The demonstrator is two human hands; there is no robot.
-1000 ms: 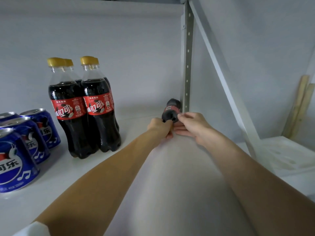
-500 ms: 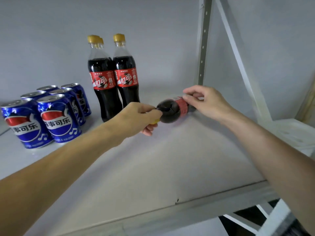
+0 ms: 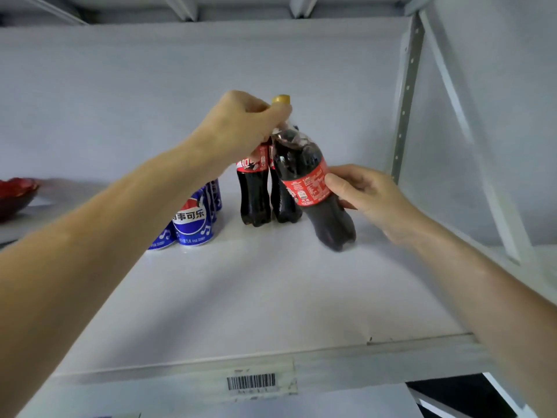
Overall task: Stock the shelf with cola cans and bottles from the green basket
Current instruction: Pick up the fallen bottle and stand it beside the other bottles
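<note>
A cola bottle (image 3: pixel 313 188) with a red label leans to the left on the white shelf (image 3: pixel 271 297), its base resting on the board. My left hand (image 3: pixel 244 125) grips its neck at the top. My right hand (image 3: pixel 358 191) holds its label from the right side. Behind it stand other cola bottles (image 3: pixel 254 188) upright, one yellow cap (image 3: pixel 281 99) showing above my left hand. Blue cola cans (image 3: pixel 193 221) stand in a row to their left, partly hidden by my left forearm. The green basket is out of view.
A red bowl (image 3: pixel 15 194) sits at the far left of the shelf. A grey perforated upright (image 3: pixel 405 95) and a white diagonal brace (image 3: pixel 470 140) bound the right side. A barcode tag (image 3: pixel 251 382) is on the shelf's front lip.
The bottle lay on its side near the right upright; both hands have brought it left and tipped it nearly upright beside the standing bottles. The camera has pulled back.
</note>
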